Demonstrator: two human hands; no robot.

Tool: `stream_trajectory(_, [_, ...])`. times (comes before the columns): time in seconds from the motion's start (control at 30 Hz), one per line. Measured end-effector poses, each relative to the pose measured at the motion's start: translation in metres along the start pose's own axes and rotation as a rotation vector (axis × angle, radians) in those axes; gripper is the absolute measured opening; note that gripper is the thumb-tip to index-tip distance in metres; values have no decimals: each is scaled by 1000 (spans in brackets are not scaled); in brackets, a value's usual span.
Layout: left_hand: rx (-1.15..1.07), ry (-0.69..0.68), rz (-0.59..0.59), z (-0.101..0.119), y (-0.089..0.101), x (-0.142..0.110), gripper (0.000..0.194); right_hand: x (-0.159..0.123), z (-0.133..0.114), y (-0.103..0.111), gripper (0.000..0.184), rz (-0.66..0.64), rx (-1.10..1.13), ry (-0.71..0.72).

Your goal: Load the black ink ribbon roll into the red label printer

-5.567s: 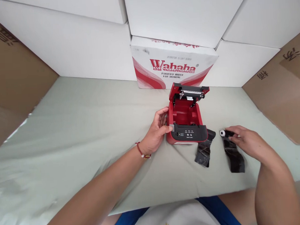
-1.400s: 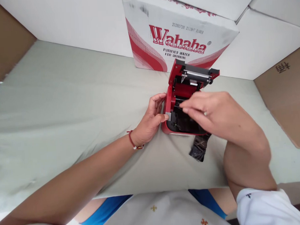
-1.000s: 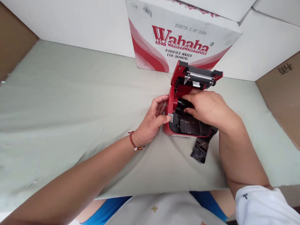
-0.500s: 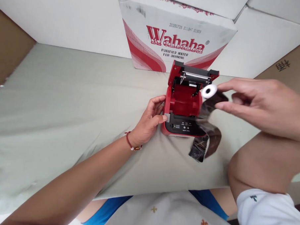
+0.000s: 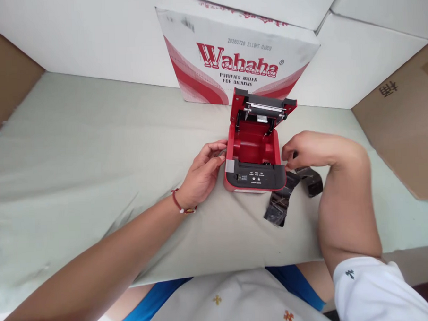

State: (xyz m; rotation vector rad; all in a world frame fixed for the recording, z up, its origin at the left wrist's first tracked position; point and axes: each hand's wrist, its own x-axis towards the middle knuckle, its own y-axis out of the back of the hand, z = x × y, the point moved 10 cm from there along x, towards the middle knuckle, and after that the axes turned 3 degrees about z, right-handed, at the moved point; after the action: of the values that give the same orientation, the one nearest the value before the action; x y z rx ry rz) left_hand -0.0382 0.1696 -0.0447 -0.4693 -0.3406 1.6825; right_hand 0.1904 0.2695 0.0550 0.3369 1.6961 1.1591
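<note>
A small red and black printer stands with its lid raised, showing a bare red paper bay. My left hand grips the printer's left side, with curled fingers and the thumb near its front corner. At the right wall, my right hand is closed, its bent fingertips against the printer's edge. A glossy black strip lies on the cloth by the front right corner. Another black piece sits below my right hand; I cannot see whether the two join. The white roll end is out of sight.
Behind the printer stands a white and red Wahaha water carton. White panels or boxes line the back, and a brown cardboard box is at the right. A pale green cloth covers the table.
My right hand has moved left and down to the printer's right side, and the black strip now rests on the cloth. My left thumb has slid off the front corner. The view has shifted slightly.
</note>
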Motion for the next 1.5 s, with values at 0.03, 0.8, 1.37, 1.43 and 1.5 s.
stream_trajectory(0.03, [-4,3,3,0,0,0,28,2,-14,-7,19,-49,-12,42])
stream_trajectory(0.8, [19,-19,-14,4,-2,0,23,-61,-99,60,34,550,126,315])
stream_trajectory(1.37, [21,-22,15,3,0,0,22,-13,-130,35,40,475,-222,0])
stream_trajectory(1.43, [30,-29,4,3,0,1,21,-9,-129,33,41,470,-170,29])
stream_trajectory(1.5, [54,-40,-8,1,-1,2,21,-7,-128,35,41,492,-80,95])
